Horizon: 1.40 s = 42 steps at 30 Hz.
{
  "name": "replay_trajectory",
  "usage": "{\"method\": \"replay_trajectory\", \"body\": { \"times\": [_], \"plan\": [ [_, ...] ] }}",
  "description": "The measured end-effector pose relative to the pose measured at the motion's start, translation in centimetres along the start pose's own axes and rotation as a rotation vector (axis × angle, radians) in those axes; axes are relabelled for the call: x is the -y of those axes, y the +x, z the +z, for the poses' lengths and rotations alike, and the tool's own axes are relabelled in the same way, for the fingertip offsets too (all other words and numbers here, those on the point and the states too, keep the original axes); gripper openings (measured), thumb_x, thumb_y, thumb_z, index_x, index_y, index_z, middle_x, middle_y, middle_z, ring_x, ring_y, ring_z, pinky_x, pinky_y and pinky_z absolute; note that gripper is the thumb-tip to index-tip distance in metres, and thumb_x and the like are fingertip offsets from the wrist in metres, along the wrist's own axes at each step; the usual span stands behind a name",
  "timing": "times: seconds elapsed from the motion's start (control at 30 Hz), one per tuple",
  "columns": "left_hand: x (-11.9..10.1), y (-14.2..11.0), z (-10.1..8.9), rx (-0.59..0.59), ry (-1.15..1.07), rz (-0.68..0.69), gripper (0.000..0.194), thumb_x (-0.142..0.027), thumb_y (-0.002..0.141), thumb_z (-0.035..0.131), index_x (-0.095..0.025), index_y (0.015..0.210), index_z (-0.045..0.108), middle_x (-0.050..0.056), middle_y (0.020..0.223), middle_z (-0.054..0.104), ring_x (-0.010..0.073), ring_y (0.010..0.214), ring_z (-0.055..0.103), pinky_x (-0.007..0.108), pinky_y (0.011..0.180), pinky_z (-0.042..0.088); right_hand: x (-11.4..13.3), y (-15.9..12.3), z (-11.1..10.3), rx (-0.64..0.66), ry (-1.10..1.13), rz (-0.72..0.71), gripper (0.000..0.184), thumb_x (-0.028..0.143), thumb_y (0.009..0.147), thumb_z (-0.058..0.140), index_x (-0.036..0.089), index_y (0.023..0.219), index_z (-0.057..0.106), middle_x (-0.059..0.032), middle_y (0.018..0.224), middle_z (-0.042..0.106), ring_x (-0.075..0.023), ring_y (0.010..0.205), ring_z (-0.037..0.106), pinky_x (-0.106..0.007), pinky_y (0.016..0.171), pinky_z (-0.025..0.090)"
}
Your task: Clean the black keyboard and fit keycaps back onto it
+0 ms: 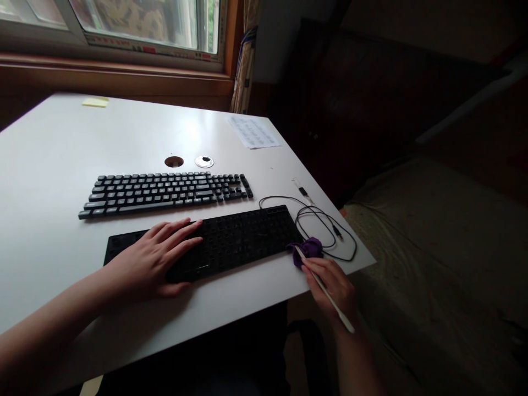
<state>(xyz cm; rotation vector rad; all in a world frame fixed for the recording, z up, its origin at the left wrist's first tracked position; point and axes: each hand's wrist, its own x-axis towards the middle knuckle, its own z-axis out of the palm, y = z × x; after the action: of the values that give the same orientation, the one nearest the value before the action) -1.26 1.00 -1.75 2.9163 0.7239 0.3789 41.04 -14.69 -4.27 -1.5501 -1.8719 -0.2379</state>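
My left hand (pixel 159 256) lies flat, fingers spread, on the left part of a flat black keyboard (pixel 243 239) near the front of the white table (pixel 53 165). My right hand (pixel 332 283) is closed around a thin white stick (pixel 330 297) whose tip meets a small purple cloth (pixel 308 250) at the keyboard's right end. A second black keyboard (pixel 165 192) with raised keys lies just behind the first one.
A black cable (pixel 325 225) coils at the table's right edge beside the purple cloth. A cable hole (pixel 174 161) and its round cap (pixel 204 161) sit behind the keyboards. A printed sheet (pixel 254 132) and a yellow note (pixel 95 102) lie farther back. A dark sofa stands to the right.
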Motion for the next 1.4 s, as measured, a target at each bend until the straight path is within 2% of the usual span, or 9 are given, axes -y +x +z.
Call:
{"method": "replay_trajectory", "body": {
  "times": [0.2, 0.33, 0.43, 0.63, 0.73, 0.9, 1.13, 1.3, 1.4],
  "plan": [
    [0.0, 0.0, 0.1, -0.012, -0.016, -0.002, 0.081, -0.049, 0.083, 0.072, -0.024, 0.154, 0.044, 0.012, 0.167, 0.031, 0.0405, 0.149, 0.035, 0.058, 0.121, 0.032, 1.2, -0.4, 0.1, -0.043, 0.051, -0.041, 0.036, 0.012, 0.088, 0.071, 0.029, 0.120, 0.073, -0.0068, 0.106, 0.075, -0.0222, 0.095, 0.071, -0.041, 0.085, 0.061],
    [0.0, 0.0, 0.1, -0.003, 0.002, -0.003, 0.080, -0.050, 0.084, 0.071, -0.023, 0.154, 0.044, 0.012, 0.168, 0.030, 0.0403, 0.151, 0.033, 0.058, 0.122, 0.031, 2.0, 0.0, 0.8, 0.034, 0.097, -0.102, 0.038, 0.012, 0.089, 0.069, 0.030, 0.122, 0.073, -0.0060, 0.108, 0.076, -0.0222, 0.096, 0.071, -0.041, 0.085, 0.061],
    [0.0, -0.1, 0.0, 0.017, 0.029, 0.001, 0.079, -0.051, 0.085, 0.069, -0.022, 0.154, 0.042, 0.012, 0.169, 0.027, 0.0398, 0.152, 0.030, 0.058, 0.122, 0.030, 1.2, 0.0, 0.9, 0.041, 0.067, -0.111, 0.036, 0.012, 0.090, 0.069, 0.029, 0.122, 0.073, -0.0066, 0.108, 0.076, -0.0223, 0.095, 0.071, -0.042, 0.086, 0.061],
    [-0.2, 0.0, -0.1, 0.022, 0.046, 0.004, 0.080, -0.052, 0.086, 0.067, -0.022, 0.155, 0.041, 0.013, 0.169, 0.027, 0.0399, 0.152, 0.030, 0.058, 0.121, 0.031, -1.9, -0.3, 0.2, -0.066, -0.061, -0.078, 0.027, 0.015, 0.088, 0.071, 0.026, 0.112, 0.075, -0.0070, 0.102, 0.078, -0.0236, 0.090, 0.072, -0.044, 0.084, 0.060],
    [-0.2, 0.1, -0.1, 0.004, 0.023, 0.005, 0.080, -0.051, 0.086, 0.068, -0.023, 0.155, 0.041, 0.012, 0.168, 0.029, 0.0399, 0.151, 0.033, 0.058, 0.121, 0.031, -1.9, -0.1, 0.2, -0.072, -0.077, -0.054, 0.022, 0.017, 0.089, 0.070, 0.025, 0.109, 0.075, -0.0064, 0.100, 0.078, -0.0231, 0.088, 0.073, -0.043, 0.084, 0.061],
    [-0.1, 0.0, 0.0, -0.004, 0.004, 0.001, 0.082, -0.050, 0.084, 0.070, -0.024, 0.156, 0.041, 0.012, 0.168, 0.030, 0.0399, 0.150, 0.034, 0.058, 0.121, 0.031, -1.0, 0.1, 0.5, -0.008, 0.006, -0.054, 0.020, 0.020, 0.090, 0.068, 0.025, 0.108, 0.075, -0.0073, 0.100, 0.078, -0.0231, 0.089, 0.074, -0.042, 0.084, 0.062],
    [-0.2, 0.1, 0.0, 0.011, 0.032, 0.004, 0.080, -0.051, 0.085, 0.069, -0.020, 0.154, 0.043, 0.013, 0.168, 0.029, 0.0411, 0.150, 0.033, 0.059, 0.120, 0.032, -1.4, 0.5, 0.2, -0.052, 0.040, 0.053, 0.015, 0.020, 0.091, 0.068, 0.024, 0.103, 0.075, -0.0064, 0.096, 0.079, -0.0232, 0.087, 0.073, -0.041, 0.083, 0.060],
    [-0.2, 0.1, -0.1, -0.015, 0.004, 0.001, 0.081, -0.049, 0.083, 0.072, -0.023, 0.154, 0.043, 0.012, 0.167, 0.031, 0.0400, 0.150, 0.035, 0.057, 0.122, 0.032, -1.1, 0.8, 0.3, -0.093, 0.047, 0.208, 0.012, 0.030, 0.095, 0.066, 0.024, 0.098, 0.075, -0.0046, 0.088, 0.080, -0.0227, 0.080, 0.075, -0.037, 0.078, 0.061],
    [-0.3, 0.1, -0.1, -0.019, -0.002, -0.001, 0.082, -0.049, 0.082, 0.072, -0.023, 0.154, 0.043, 0.012, 0.167, 0.032, 0.0406, 0.149, 0.035, 0.058, 0.121, 0.032, -1.0, 1.3, 0.5, -0.091, 0.020, 0.250, 0.015, 0.034, 0.095, 0.065, 0.023, 0.097, 0.075, -0.0042, 0.084, 0.080, -0.0228, 0.078, 0.076, -0.035, 0.077, 0.061]
  ]
}}
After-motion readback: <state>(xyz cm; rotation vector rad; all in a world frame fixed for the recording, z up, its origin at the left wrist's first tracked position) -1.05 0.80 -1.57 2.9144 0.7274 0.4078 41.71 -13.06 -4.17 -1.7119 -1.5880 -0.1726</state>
